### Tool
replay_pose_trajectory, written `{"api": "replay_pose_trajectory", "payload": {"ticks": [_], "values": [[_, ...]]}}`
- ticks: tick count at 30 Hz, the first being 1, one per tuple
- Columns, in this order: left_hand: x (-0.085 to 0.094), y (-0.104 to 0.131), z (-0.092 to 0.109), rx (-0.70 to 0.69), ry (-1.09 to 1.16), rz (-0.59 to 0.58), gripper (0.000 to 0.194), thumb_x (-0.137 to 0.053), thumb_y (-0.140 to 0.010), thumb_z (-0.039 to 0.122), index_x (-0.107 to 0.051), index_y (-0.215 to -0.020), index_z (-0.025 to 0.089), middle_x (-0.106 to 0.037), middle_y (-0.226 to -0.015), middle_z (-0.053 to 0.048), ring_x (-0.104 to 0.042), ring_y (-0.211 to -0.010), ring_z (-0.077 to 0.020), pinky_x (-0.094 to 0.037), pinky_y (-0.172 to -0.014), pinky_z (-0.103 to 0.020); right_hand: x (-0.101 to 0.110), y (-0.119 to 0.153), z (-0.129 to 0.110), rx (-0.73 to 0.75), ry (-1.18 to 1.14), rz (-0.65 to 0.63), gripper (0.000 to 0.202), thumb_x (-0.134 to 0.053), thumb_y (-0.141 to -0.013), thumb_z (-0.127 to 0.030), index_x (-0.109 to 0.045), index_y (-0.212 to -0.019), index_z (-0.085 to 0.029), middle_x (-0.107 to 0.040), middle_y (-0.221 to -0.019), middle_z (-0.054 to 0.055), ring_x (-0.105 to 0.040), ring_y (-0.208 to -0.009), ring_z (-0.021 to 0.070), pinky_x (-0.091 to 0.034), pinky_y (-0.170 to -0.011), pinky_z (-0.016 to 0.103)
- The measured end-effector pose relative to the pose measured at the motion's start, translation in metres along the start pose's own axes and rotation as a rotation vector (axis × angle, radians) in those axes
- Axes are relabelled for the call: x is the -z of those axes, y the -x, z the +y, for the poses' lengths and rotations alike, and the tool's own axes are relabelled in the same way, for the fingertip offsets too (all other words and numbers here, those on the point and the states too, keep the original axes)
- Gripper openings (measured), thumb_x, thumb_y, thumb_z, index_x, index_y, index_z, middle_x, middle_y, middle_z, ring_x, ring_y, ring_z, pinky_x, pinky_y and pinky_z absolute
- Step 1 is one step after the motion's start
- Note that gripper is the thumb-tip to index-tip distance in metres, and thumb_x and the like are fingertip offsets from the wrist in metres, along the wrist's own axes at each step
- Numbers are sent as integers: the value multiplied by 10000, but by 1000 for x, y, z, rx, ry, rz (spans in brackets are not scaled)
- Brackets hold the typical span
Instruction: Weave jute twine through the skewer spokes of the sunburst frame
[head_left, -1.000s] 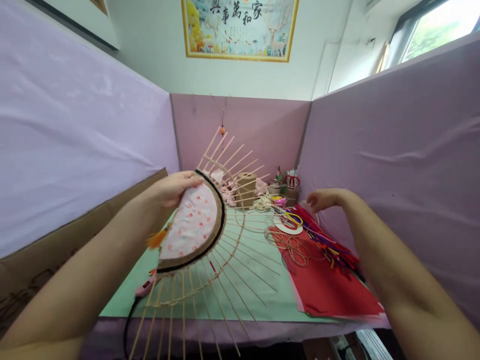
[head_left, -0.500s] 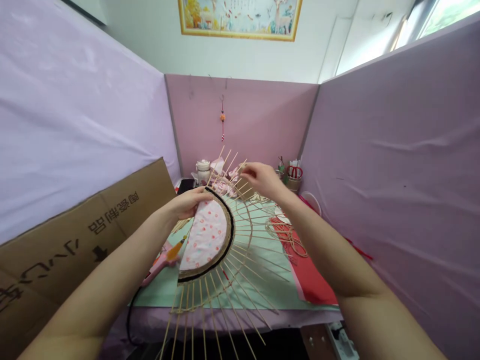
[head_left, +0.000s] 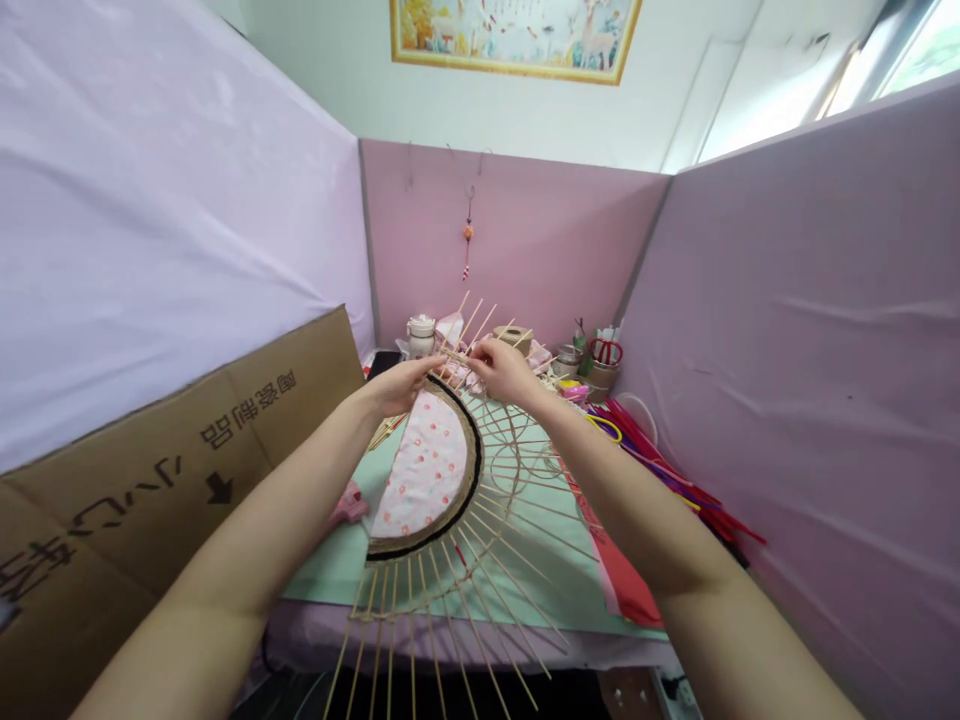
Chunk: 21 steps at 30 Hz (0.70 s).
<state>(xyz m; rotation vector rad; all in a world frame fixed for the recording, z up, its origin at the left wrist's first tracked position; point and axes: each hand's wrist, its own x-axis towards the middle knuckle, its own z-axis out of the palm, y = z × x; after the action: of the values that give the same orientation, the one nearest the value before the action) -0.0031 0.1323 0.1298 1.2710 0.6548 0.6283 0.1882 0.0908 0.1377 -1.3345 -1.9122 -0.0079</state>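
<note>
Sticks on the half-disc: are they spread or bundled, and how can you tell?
Spread: the sticks fan out from the half-disc, with gaps between them.

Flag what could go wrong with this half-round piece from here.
Likely risks:
1. The lower sticks jut past the table's front edge; a bump there could bend or snap one.
2. Both the left hand and right hand are at the top end, so the lower part might swing.
3. The twine ring crosses thin, spread sticks; a hard pull might skew their spacing.
</note>
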Motion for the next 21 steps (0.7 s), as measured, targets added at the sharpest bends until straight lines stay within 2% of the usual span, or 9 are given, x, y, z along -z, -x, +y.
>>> {"api": "replay_pose_trajectory", "payload": {"ticks": [4, 6, 8, 10, 13, 16, 18, 19, 21], "values": [[-5, -21, 2, 40, -1, 9, 456, -572, -768, 603, -629, -843, 157, -638, -615, -43, -593, -493, -160, -462, -481, -267, -1, 2, -3, -33, -33, -2, 81, -516, -819, -188, -541, -741, -185, -581, -684, -4, -506, -659, 134, -361, -637, 259], [-8, -26, 1, 24, -4, 21, 370, -593, -795, 526, -620, -871, 165, -633, -608, -30, -584, -470, -144, -455, -467, -247, 2, 4, -5, -105, -142, -31, 33, -518, -833, -209, -541, -834, -186, -583, -659, -15, -519, -626, 131, -373, -603, 252], [-8, -29, -2, 10, 31, 15, 230, -599, -834, 382, -624, -899, 162, -667, -678, -44, -619, -525, -144, -490, -513, -247, 13, 9, -7, -216, -284, -97, 145, -541, -843, -262, -527, -968, -190, -577, -624, -29, -520, -572, 126, -380, -551, 242], [-6, -29, -5, 2, 99, -3, 153, -554, -867, 263, -635, -920, 144, -698, -774, -78, -666, -629, -165, -535, -595, -275, 31, 18, -8, -318, -367, -206, 305, -599, -821, -336, -512, -1077, -195, -582, -618, -28, -519, -542, 124, -391, -519, 241], [2, -28, -7, -3, 171, -18, 170, -499, -879, 179, -646, -930, 112, -711, -852, -122, -694, -742, -200, -562, -678, -320, 69, 37, 0, -377, -324, -432, 473, -706, -727, -392, -546, -1129, -202, -643, -737, 19, -577, -633, 144, -452, -575, 260], [7, -26, -5, 6, 183, -10, 181, -485, -878, 163, -648, -917, 94, -713, -859, -142, -699, -751, -211, -570, -669, -327, 113, 55, 28, -388, -80, -559, 416, -693, -722, -398, -598, -1074, -199, -656, -739, 24, -598, -656, 161, -457, -594, 270], [9, -24, -3, 17, 188, -9, 188, -477, -883, 164, -646, -922, 91, -714, -861, -144, -700, -754, -211, -573, -667, -328, 144, 64, 55, -441, 204, -581, 282, -691, -712, -345, -652, -942, -187, -663, -712, 41, -620, -665, 193, -449, -597, 287], [9, -22, -2, 20, 192, -10, 193, -470, -886, 161, -644, -929, 91, -714, -860, -141, -700, -756, -208, -574, -672, -328, 159, 67, 70, -511, 385, -575, 219, -689, -706, -300, -670, -888, -180, -670, -707, 62, -634, -680, 223, -446, -599, 305], [8, -20, 0, 22, 202, -8, 197, -458, -890, 149, -639, -942, 92, -714, -853, -134, -700, -750, -200, -575, -682, -327, 185, 73, 98, -713, 784, -415, 159, -658, -716, -232, -693, -852, -158, -690, -779, 154, -654, -747, 301, -436, -603, 360]]}}
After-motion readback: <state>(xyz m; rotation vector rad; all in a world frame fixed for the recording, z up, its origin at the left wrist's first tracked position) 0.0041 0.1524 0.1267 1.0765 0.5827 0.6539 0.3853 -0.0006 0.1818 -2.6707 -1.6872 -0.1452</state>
